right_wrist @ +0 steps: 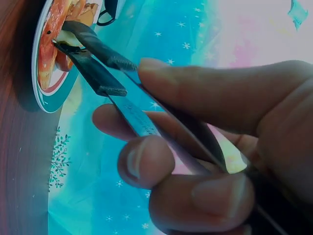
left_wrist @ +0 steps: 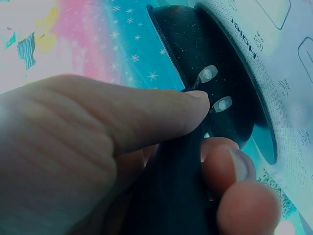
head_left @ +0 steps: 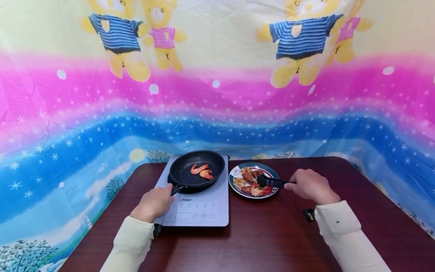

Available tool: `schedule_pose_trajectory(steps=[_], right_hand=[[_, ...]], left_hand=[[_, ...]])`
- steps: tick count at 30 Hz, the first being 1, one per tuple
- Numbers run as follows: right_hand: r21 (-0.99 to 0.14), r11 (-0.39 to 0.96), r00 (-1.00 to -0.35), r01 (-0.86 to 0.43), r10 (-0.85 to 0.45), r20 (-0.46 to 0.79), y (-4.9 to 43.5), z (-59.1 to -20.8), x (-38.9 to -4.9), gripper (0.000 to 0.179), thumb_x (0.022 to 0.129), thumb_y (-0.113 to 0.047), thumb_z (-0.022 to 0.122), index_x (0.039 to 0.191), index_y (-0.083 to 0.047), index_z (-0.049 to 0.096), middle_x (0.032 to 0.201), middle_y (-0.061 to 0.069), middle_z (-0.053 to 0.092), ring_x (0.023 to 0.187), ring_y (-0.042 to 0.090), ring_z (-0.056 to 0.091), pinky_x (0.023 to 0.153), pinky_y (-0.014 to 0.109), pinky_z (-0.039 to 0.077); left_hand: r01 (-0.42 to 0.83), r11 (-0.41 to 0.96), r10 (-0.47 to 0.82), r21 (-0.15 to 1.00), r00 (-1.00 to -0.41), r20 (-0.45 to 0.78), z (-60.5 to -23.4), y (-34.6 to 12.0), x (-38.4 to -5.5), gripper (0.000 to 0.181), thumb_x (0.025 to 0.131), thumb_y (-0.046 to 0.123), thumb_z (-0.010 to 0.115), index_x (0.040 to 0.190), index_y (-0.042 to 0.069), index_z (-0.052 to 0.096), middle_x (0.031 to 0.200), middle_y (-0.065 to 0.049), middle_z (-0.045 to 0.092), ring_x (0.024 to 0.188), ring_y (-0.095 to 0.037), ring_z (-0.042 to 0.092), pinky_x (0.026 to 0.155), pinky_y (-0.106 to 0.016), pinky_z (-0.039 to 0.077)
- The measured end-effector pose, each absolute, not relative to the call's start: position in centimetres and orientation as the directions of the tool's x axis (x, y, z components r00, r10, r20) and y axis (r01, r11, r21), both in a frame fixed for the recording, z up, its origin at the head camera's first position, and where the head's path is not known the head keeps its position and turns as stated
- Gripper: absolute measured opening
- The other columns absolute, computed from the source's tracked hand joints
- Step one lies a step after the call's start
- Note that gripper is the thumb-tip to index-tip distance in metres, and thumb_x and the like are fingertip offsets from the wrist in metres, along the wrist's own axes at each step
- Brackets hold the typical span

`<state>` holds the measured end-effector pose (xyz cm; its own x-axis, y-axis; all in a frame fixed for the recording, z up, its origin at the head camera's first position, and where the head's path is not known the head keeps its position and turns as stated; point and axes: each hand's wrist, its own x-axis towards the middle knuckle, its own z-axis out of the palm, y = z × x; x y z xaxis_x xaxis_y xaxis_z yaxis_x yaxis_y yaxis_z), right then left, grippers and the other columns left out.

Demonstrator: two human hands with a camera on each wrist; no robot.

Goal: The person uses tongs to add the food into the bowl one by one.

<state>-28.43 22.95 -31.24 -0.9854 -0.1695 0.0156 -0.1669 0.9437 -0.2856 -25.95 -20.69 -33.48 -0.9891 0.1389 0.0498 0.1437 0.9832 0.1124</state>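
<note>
My left hand (head_left: 153,203) grips the black handle (left_wrist: 168,191) of a frying pan (head_left: 179,173), thumb along its top in the left wrist view. Two orange-red shrimp (head_left: 199,169) lie inside the pan, which is over a white induction cooktop (head_left: 221,204). To its right, my right hand (head_left: 312,186) holds black-tipped tongs (right_wrist: 110,78) between thumb and fingers. The tong tips reach down among the food on a round plate (head_left: 266,167). In the right wrist view they meet around a pale piece beside a shrimp (right_wrist: 55,32); exact contact is hard to tell.
Browned food pieces (head_left: 239,183) share the plate with the shrimp. Everything stands on a dark red-brown table (head_left: 265,234). A printed bear curtain (head_left: 217,102) hangs behind and around it. A small black object (head_left: 309,215) shows beside the right sleeve.
</note>
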Motion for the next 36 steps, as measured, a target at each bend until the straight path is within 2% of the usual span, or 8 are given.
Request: schedule_pose_trajectory(steps=[6, 12, 18, 25, 36], right_hand=[[-0.287, 0.943, -0.985, -0.17, -0.163, 0.048, 22.9, -31.2, -28.4, 0.021, 0.091, -0.03, 0.065, 0.092, -0.013, 0.077, 0.068, 0.0, 0.055, 0.063, 0.019, 0.047, 0.053, 0.036, 0.037], [-0.299, 0.939, -0.985, -0.171, -0.156, 0.073, 22.8, -31.1, -28.5, 0.019, 0.091, -0.03, 0.065, 0.087, -0.016, 0.077, 0.061, 0.001, 0.051, 0.059, 0.018, 0.045, 0.051, 0.034, 0.035], [-0.298, 0.934, -0.976, -0.197, -0.158, 0.148, 22.4, -31.0, -28.5, 0.032, 0.091, -0.036, 0.066, 0.106, -0.008, 0.075, 0.084, 0.005, 0.067, 0.068, 0.019, 0.052, 0.054, 0.037, 0.041], [-0.298, 0.921, -0.948, -0.251, -0.173, 0.265, 20.7, -30.7, -28.3, 0.03, 0.093, -0.035, 0.064, 0.104, -0.01, 0.075, 0.061, 0.0, 0.051, 0.057, 0.018, 0.044, 0.048, 0.034, 0.033], [-0.265, 0.893, -0.881, -0.365, -0.239, 0.409, 17.7, -30.8, -27.8, 0.027, 0.092, -0.031, 0.066, 0.103, -0.009, 0.075, 0.05, -0.001, 0.041, 0.044, 0.016, 0.036, 0.043, 0.031, 0.029]], left_hand=[[0.14, 0.984, 0.136, 0.114, -0.99, 0.042, -33.5, -20.7, -26.0, 0.025, 0.096, 0.019, 0.059, 0.109, -0.001, 0.054, 0.072, -0.008, 0.054, 0.06, -0.021, 0.049, 0.056, -0.036, 0.042], [0.136, 0.984, 0.133, 0.112, -0.99, 0.038, -33.4, -20.7, -26.0, 0.025, 0.096, 0.02, 0.059, 0.109, -0.001, 0.053, 0.073, -0.009, 0.054, 0.06, -0.021, 0.049, 0.056, -0.036, 0.041], [0.131, 0.985, 0.128, 0.112, -0.991, 0.031, -33.5, -20.8, -26.0, 0.024, 0.096, 0.02, 0.059, 0.109, 0.0, 0.054, 0.073, -0.009, 0.054, 0.061, -0.022, 0.049, 0.057, -0.036, 0.041], [0.132, 0.984, 0.129, 0.119, -0.991, 0.029, -33.4, -20.9, -26.2, 0.023, 0.096, 0.02, 0.059, 0.107, 0.001, 0.054, 0.073, -0.008, 0.054, 0.061, -0.021, 0.049, 0.056, -0.036, 0.041], [0.13, 0.982, 0.128, 0.137, -0.991, 0.025, -33.5, -20.9, -26.2, 0.027, 0.096, 0.02, 0.059, 0.113, 0.0, 0.054, 0.075, -0.009, 0.055, 0.062, -0.021, 0.049, 0.058, -0.036, 0.042]])
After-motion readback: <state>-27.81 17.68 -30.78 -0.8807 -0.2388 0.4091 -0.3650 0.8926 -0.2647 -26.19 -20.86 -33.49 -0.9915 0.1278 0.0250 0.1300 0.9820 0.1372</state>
